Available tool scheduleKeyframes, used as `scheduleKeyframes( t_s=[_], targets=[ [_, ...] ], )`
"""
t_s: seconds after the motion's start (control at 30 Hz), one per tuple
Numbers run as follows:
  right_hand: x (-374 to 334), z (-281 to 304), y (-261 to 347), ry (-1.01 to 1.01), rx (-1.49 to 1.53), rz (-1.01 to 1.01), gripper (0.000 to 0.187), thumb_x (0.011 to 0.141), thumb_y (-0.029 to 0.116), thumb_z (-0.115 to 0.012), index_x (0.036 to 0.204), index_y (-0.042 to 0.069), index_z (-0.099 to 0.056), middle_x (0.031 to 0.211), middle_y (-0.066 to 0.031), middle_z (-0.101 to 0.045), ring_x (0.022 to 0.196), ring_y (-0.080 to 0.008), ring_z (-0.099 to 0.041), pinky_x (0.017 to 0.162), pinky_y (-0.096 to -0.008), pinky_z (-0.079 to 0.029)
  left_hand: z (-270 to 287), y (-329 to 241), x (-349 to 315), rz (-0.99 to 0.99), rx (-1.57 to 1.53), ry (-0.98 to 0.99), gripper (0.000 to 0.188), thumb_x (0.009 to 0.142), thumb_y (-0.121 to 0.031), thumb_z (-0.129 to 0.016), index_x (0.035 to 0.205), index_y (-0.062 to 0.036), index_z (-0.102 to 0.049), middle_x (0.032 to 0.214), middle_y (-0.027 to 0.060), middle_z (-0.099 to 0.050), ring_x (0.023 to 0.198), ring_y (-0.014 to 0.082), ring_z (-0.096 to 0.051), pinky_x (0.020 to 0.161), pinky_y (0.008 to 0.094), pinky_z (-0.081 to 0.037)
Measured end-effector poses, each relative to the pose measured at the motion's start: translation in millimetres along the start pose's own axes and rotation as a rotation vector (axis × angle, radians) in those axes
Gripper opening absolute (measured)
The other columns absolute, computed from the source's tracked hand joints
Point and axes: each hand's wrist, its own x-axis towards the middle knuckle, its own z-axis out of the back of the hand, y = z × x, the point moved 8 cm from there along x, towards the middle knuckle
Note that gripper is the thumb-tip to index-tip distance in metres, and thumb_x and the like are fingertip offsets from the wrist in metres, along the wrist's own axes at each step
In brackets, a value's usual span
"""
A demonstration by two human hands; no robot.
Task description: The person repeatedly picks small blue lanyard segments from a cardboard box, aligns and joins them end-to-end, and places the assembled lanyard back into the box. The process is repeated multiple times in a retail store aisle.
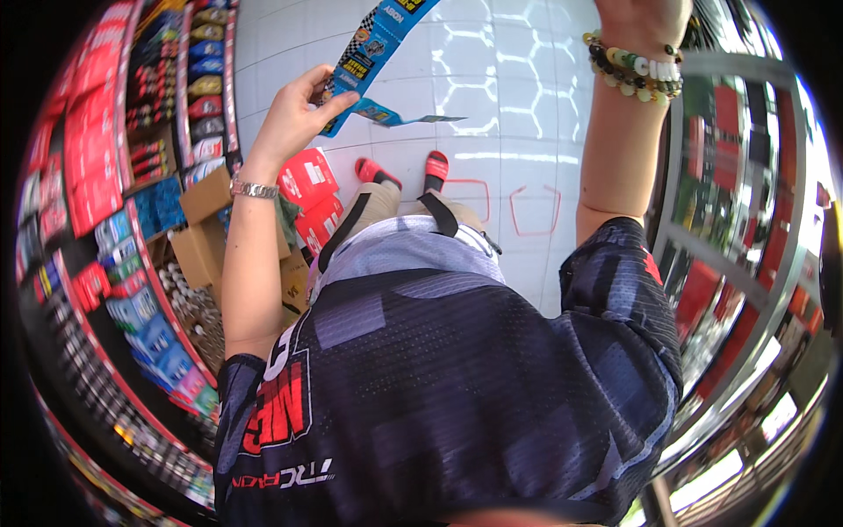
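My left hand [303, 110] is closed on a long strip of joined blue sachets [379, 44], printed in yellow and checkered black and white. Thumb and fingers pinch the strip near its lower part. From there it slants up and right past the top edge, while a loose tail hangs beside the hand and bends to the right. At the upper right, my raised right hand [645, 16] shows only its back and wrist, with several bead bracelets. Its fingers lie beyond the picture, so what they touch is hidden.
Shelves of packaged goods [145, 307] line the left side. Red boxes [309, 180] and open brown cartons [200, 250] stand by my left forearm. On the right is a metal-framed glass door [729, 255]. Pale floor tiles [518, 167] lie below, with red slippers [436, 165] on my feet.
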Motion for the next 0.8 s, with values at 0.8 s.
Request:
scheduleKeyframes(
  t_s=[0.8],
  targets=[
    [-569, 399, -320, -1.597, -0.503, -0.973, 0.042, 0.101, 0.040, -0.039, 0.103, 0.002, -0.055, 0.067, -0.0086, -0.058, 0.056, -0.0180, -0.058, 0.053, -0.0313, -0.048, -285, 681, 202, 0.721, 0.285, 0.042, 0.024, 0.083, -0.029, -0.062, 0.091, -0.0067, -0.067, 0.092, 0.0155, -0.069, 0.091, 0.0320, -0.064, 0.081, 0.0400, -0.050]
  ],
)
